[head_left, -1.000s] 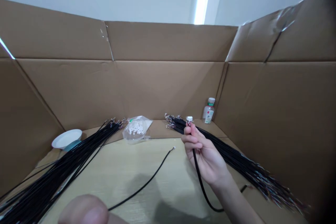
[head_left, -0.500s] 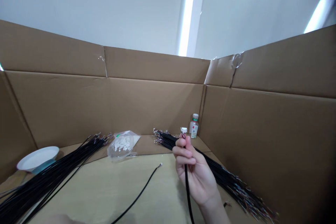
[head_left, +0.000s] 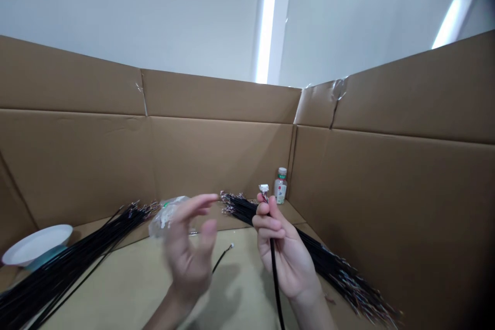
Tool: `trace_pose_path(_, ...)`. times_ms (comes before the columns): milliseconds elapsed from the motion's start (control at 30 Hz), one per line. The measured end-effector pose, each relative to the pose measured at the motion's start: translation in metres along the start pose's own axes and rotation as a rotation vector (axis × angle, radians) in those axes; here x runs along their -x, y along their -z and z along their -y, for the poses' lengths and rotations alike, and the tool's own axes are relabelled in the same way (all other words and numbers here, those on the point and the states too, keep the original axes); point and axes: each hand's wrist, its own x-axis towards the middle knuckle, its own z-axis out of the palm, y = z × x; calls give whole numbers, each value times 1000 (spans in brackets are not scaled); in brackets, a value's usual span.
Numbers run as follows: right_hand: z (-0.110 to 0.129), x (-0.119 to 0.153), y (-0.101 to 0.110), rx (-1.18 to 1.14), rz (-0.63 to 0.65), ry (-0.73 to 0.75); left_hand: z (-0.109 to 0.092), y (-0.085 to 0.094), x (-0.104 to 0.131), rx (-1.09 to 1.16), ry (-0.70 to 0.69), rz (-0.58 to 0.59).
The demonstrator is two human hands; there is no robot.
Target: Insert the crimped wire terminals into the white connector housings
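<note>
My right hand (head_left: 284,252) is closed around a black cable (head_left: 275,278) just below its end. Above the fingertips, thin coloured wires run into a small white connector (head_left: 263,188) pointing upward. To the left, my left hand (head_left: 191,247) is raised and blurred, its fingers spread apart with nothing between them. It stands apart from the held cable. Behind it, a second black cable (head_left: 220,262) with a small white end lies on the table, partly covered by the hand. The clear bag (head_left: 157,227) of white pieces is also partly hidden by this hand.
Bundles of black cables lie at the left (head_left: 77,263) and right (head_left: 332,263), wire ends bare. A white bowl (head_left: 36,242) stands far left. A small bottle (head_left: 281,185) stands in the back corner. Cardboard walls (head_left: 224,154) enclose the table (head_left: 127,278).
My left hand has risen from the bottom edge to the middle, opening beside the right hand. The right hand keeps its hold on the cable. The view has shifted slightly right.
</note>
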Motion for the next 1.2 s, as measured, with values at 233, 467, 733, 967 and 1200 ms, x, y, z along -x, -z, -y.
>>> trace_pose_path(233, 8, -13, 9, 53, -62, -7, 139, -17, 38, -491, 421, 429)
trace_pose_path(467, 21, -19, 19, 90, -35, -16, 152, -33, 58, -403, 568, 540)
trace_pose_path(733, 14, -17, 20, 424, 44, -2, 46, -12, -5, 4, 705, 290)
trace_pose_path(967, -2, -17, 19, 698, 50, 234, -44, -1, -18, 673, 858, 215)
trace_pose_path(1200, -5, -12, 16, 768, 54, 204, -48, -8, -12, 399, 482, 127)
